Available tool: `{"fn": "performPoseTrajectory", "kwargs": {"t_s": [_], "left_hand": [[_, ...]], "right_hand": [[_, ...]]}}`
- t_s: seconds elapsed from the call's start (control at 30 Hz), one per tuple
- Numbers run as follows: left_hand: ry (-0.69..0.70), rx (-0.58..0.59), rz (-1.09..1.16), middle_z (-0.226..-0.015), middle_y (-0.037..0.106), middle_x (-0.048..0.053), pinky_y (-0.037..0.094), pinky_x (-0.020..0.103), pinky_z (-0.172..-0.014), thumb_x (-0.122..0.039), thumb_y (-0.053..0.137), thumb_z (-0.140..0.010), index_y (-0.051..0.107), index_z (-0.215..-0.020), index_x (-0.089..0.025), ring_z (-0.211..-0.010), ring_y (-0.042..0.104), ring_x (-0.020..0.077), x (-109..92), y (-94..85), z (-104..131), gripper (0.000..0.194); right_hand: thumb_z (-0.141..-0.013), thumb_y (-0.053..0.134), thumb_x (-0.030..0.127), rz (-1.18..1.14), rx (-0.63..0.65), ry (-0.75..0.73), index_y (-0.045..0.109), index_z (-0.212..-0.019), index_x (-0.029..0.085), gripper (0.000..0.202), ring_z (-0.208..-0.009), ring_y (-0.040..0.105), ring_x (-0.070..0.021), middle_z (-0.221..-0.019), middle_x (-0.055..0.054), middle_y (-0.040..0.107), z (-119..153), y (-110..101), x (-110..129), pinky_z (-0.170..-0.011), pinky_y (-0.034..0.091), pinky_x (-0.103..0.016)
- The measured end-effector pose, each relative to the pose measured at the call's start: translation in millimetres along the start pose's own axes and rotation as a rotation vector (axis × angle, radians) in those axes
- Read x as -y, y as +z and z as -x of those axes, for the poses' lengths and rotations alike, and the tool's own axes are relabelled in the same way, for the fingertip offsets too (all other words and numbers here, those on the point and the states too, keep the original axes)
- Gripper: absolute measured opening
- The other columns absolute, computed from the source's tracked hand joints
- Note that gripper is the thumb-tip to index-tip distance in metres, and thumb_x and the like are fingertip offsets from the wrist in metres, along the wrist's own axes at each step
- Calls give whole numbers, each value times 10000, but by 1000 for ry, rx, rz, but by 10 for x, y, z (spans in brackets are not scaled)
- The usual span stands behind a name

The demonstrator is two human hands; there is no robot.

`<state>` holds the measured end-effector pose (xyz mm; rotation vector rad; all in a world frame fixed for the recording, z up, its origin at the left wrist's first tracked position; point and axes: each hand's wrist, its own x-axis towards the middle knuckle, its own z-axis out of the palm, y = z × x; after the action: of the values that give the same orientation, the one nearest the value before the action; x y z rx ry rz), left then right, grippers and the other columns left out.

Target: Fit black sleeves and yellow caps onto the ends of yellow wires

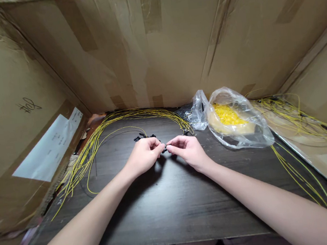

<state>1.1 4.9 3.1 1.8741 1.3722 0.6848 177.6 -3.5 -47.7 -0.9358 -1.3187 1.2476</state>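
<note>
My left hand [144, 155] and my right hand [189, 151] meet over the middle of the dark table. Both are closed in a pinch, thumb against fingers. Between the fingertips sits a small black piece [164, 150], touched from both sides; its exact shape is mostly hidden. Several more small black pieces [140, 136] lie just behind my left hand. One thin yellow wire [119, 128] curves from the left toward that spot.
A large bundle of yellow wires [95, 136] arcs along the back and left. A clear plastic bag [259, 137] with small yellow parts [228, 114] stands back right. More yellow wires [298, 117] lie at the far right. Cardboard walls [173, 50] enclose the dark table [162, 217].
</note>
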Motion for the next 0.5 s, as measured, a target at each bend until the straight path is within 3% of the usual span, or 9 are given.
{"fn": "performPoseTrajectory", "kwargs": {"t_s": [0.5], "left_hand": [[4,-4,19,-575,586,0,330,254,-527,-417,574,-821,614,-678,-156,-530,477,130,-8,5,2,300]], "right_hand": [[-717,785,364,15,1,-24,723,-862,148,267,-742,659,-163,-815,-62,721,-3,3,39,-713,520,-293]]}}
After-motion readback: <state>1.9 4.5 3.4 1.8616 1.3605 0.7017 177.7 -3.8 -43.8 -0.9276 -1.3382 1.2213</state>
